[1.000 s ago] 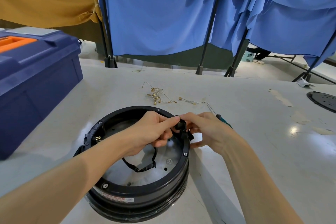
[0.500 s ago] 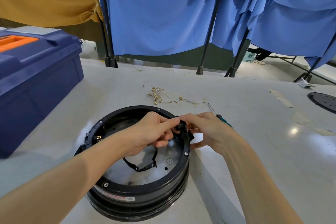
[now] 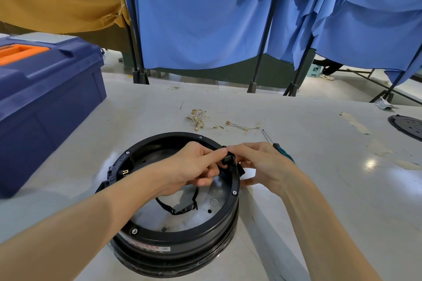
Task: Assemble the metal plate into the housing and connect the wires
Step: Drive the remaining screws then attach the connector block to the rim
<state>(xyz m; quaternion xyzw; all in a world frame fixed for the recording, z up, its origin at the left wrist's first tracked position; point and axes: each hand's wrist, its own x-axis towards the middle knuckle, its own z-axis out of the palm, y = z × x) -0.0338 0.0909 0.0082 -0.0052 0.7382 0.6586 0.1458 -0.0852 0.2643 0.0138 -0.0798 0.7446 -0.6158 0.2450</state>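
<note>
I see the black round housing (image 3: 178, 242) standing on the table (image 3: 319, 189) right in front of me, open side up. The metal plate (image 3: 159, 217) lies flat inside it, at the bottom, with several small holes showing in its surface. A black cable (image 3: 180, 209) loops loosely over the plate and runs up towards the far right part of the housing rim.

At that part of the rim both of my hands meet on a small black connector (image 3: 228, 158). My left hand (image 3: 191, 166) reaches across the inside of the housing, with thumb and forefinger pinched on the connector and the other fingers curled underneath. My right hand (image 3: 262, 162) comes in from outside the housing. Its forefinger tip is on the connector from the other side, its thumb is low against the outer wall, and its fingers are bent, so it grips the same piece. I cannot tell whether the connector is seated in the rim or only held against it.

Just beyond the housing, on its far right side, a screwdriver (image 3: 283, 151) with a green handle lies on the table, partly hidden behind my right hand. Farther back from the housing lies a loose bunch of thin pale wires (image 3: 201, 118) with gold-coloured terminals. Well to the left of the housing stands a dark blue toolbox (image 3: 45, 98) with an orange handle on its lid. Far to the right of the housing, at the table's edge, lies a flat black disc (image 3: 408, 124). Behind the table hang blue curtains (image 3: 205, 18).
</note>
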